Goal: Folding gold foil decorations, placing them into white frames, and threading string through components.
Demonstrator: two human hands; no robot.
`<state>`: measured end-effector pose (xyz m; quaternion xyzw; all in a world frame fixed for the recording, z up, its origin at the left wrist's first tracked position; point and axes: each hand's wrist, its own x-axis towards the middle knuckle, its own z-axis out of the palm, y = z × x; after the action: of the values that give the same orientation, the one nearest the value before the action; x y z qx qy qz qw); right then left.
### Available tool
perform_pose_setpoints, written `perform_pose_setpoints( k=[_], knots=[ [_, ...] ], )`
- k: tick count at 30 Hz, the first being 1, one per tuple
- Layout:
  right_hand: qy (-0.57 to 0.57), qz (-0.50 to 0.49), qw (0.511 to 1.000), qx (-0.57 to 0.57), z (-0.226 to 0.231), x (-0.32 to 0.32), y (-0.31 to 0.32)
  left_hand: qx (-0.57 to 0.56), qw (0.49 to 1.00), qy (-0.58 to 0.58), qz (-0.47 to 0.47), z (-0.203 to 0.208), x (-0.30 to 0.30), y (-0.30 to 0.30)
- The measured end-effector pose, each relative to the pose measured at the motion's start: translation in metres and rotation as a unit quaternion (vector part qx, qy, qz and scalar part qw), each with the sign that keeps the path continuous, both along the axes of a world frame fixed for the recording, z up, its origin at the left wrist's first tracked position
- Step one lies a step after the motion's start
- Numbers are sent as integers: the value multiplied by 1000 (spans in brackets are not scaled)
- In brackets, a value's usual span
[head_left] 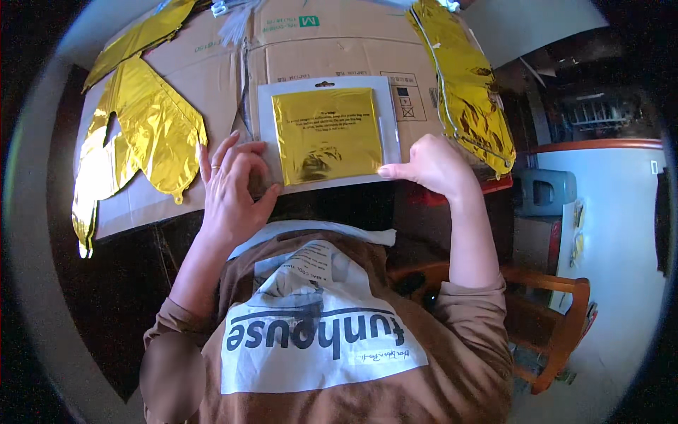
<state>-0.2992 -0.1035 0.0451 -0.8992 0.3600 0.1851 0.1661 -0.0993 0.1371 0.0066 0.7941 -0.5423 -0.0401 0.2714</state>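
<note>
In front of me a flat clear plastic package [326, 134] lies on the cardboard, with a white backing card and a folded gold foil balloon inside. A hang hole sits in its top edge. My left hand [236, 173] is at its lower left corner, fingers bent and spread apart, thumb close to the edge. At the lower right corner my right hand [434, 164] has its fingers curled in and its thumb laid on the package's edge. What the curled fingertips touch is hidden.
Flat gold foil balloons [159, 134] lie on the cardboard sheet [339, 46] at the left. Another gold foil balloon [470, 85] lies at the right. Clear plastic strips [236, 25] rest at the back. A wooden chair [558, 339] and a grey-blue stool [545, 192] stand at the right.
</note>
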Motion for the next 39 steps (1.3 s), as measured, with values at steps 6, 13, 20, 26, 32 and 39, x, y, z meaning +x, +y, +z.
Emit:
perform_pose_setpoints(
  k=[6, 13, 20, 26, 32, 39],
  knots=[
    [-202, -31, 974, -102, 23, -7, 28, -115, 993, -12, -20, 20, -6, 4],
    [-306, 50, 923, -228, -54, 41, 61, 1, 981, -113, -158, 0, -36, -39],
    [-236, 53, 945, -221, -61, 40, 59, 27, 978, -188, -89, -27, -18, -22],
    [-274, 131, 945, -124, -49, 19, 43, 23, 975, -199, -102, -29, -23, 2],
    [-407, -25, 887, 217, -3, 19, -32, -53, 979, -155, -120, -16, -22, 13],
    [-195, 48, 913, 356, 59, 50, -68, -141, 941, -275, -140, 9, -6, 1]
  ],
)
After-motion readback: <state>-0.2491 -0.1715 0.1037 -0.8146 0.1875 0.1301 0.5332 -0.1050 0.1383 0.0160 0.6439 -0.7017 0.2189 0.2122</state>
